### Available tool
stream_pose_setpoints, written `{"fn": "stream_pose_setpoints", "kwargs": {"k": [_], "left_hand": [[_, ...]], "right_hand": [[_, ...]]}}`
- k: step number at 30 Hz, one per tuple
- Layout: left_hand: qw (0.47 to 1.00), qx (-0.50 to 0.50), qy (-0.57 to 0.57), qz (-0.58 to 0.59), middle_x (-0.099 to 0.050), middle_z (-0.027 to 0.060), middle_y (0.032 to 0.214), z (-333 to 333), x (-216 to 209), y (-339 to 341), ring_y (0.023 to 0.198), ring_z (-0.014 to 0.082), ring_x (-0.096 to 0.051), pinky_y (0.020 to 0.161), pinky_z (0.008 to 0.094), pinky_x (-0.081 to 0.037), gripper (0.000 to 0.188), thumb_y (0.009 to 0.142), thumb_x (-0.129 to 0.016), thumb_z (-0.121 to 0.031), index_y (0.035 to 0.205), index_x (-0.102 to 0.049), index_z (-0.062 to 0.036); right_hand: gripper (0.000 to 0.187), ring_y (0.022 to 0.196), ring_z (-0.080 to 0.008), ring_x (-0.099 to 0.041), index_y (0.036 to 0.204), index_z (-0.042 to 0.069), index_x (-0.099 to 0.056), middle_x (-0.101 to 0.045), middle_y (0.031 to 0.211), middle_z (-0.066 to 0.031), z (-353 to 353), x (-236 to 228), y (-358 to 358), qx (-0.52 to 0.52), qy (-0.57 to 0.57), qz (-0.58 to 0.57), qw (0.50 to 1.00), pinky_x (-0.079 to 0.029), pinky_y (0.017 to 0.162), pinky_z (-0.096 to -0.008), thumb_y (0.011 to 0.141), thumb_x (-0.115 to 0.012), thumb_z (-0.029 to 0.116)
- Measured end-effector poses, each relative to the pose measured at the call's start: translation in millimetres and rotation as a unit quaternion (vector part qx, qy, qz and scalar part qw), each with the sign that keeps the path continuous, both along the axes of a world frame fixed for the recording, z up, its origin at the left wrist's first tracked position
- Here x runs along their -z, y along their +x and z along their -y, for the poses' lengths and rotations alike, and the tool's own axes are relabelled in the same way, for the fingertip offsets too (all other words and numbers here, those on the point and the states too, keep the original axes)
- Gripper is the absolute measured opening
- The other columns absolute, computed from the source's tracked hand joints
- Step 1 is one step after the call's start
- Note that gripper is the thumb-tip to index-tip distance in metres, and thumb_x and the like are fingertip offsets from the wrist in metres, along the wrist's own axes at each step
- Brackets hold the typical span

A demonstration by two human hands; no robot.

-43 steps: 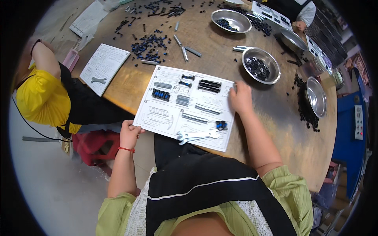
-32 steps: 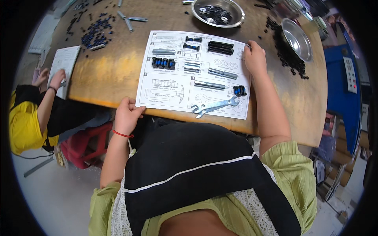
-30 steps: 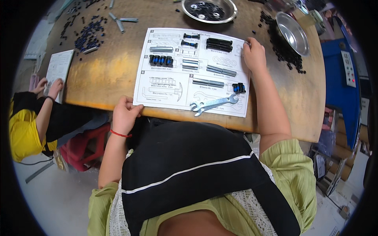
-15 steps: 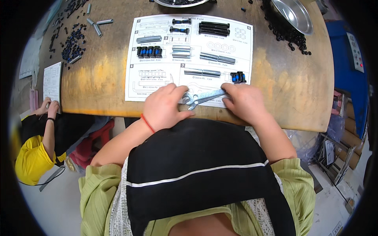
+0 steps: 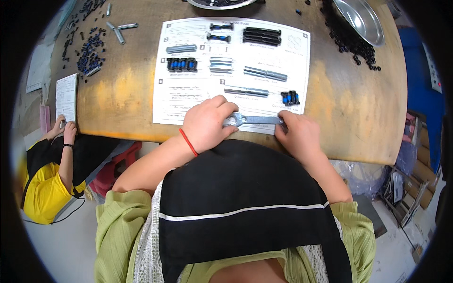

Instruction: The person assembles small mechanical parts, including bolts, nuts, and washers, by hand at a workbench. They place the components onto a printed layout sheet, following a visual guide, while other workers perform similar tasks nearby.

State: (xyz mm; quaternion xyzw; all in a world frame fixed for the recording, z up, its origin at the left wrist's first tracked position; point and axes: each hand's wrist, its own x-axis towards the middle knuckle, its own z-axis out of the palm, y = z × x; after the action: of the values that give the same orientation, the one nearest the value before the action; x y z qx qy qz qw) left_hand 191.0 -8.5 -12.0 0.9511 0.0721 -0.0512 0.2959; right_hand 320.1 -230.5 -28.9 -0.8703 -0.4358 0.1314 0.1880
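Observation:
Level above the sheet's near edge lie silver wrenches [image 5: 257, 120], overlapped so that I cannot tell how many there are. My left hand [image 5: 207, 121], a red cord on its wrist, closes on their left end. My right hand [image 5: 299, 131] pinches the other end between thumb and fingers. Beneath is a white printed parts sheet [image 5: 163, 113]. Hardware rests on it: long black bolts [image 5: 262, 36], short black bolts with blue bands [image 5: 182, 64], a shorter black cluster [image 5: 290, 97], and silver sleeves [image 5: 265, 73].
Loose blue-banded bolts [image 5: 92, 52] and silver sleeves [image 5: 121, 33] are scattered at the far left. Black nuts [image 5: 349, 49] spill beside a metal bowl [image 5: 361, 21] at the far right. Another person in a yellow sleeve [image 5: 45, 184] holds a printed sheet [image 5: 66, 96] at the table's left.
The wrenches, crossed and spread apart before, have come together into one nearly level stack. Both hands still grip them. The view has shifted slightly.

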Motion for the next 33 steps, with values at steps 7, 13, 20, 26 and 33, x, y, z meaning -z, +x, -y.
{"fn": "stream_pose_setpoints", "kwargs": {"k": [7, 13, 20, 26, 33], "left_hand": [[1.000, 0.010, 0.014, 0.004, -0.060, 0.0075, 0.096, -1.4, 7.0, 6.0, 0.088, 0.0267, -0.063, 0.072, 0.0349, -0.054, 0.034, 0.074, -0.073, -0.017, 0.106, -0.064, -0.0085], [1.000, 0.001, -0.014, 0.006, -0.060, 0.0115, 0.098, -2.1, 13.1, 0.6, 0.089, 0.0295, -0.063, 0.074, 0.0369, -0.054, 0.037, 0.075, -0.073, -0.017, 0.107, -0.063, -0.0048], [0.915, -0.343, 0.082, 0.195, -0.053, 0.0238, 0.126, -80.9, 10.4, -30.8, 0.118, 0.0395, -0.049, 0.102, 0.0450, -0.040, 0.060, 0.079, -0.073, -0.025, 0.128, -0.050, 0.0013], [0.909, -0.367, -0.083, 0.179, -0.049, 0.0248, 0.131, -91.5, 54.9, -39.6, 0.123, 0.0407, -0.045, 0.106, 0.0459, -0.036, 0.067, 0.080, -0.073, -0.031, 0.131, -0.047, 0.0040], [0.874, -0.430, -0.213, 0.077, -0.056, 0.0215, 0.121, -116.0, 28.2, -55.9, 0.112, 0.0353, -0.054, 0.098, 0.0429, -0.044, 0.054, 0.080, -0.070, -0.025, 0.126, -0.056, -0.0016]], "right_hand": [[0.019, 0.067, -0.0309, -0.065, 0.089, 0.010, -0.067, -0.065, 0.068, -0.0117, -1.5, 0.0, 0.6, 0.019, 0.011, 0.005, 1.000, -0.051, 0.062, -0.0426, 0.073, -0.071, 0.018], [0.016, 0.068, -0.0316, -0.065, 0.090, 0.007, -0.066, -0.066, 0.073, -0.0123, 2.1, -2.9, -0.8, 0.021, 0.025, -0.024, 0.999, -0.051, 0.062, -0.0418, 0.077, -0.071, 0.015], [0.039, 0.104, -0.0285, -0.058, 0.122, -0.002, -0.055, -0.057, 0.117, -0.0173, 23.9, 14.2, 23.4, 0.250, 0.160, -0.055, 0.953, -0.047, 0.086, -0.0365, 0.084, -0.061, 0.004], [0.054, 0.121, -0.0253, -0.049, 0.140, -0.001, -0.041, -0.048, 0.136, -0.0174, -2.2, 39.0, 27.2, 0.285, 0.263, -0.213, 0.897, -0.039, 0.100, -0.0361, 0.088, -0.056, 0.002], [0.043, 0.105, -0.0175, -0.054, 0.136, 0.002, -0.046, -0.058, 0.122, -0.0112, 0.0, 54.9, 72.0, 0.313, 0.311, -0.219, 0.870, -0.043, 0.091, -0.0304, 0.094, -0.053, 0.006]]}}
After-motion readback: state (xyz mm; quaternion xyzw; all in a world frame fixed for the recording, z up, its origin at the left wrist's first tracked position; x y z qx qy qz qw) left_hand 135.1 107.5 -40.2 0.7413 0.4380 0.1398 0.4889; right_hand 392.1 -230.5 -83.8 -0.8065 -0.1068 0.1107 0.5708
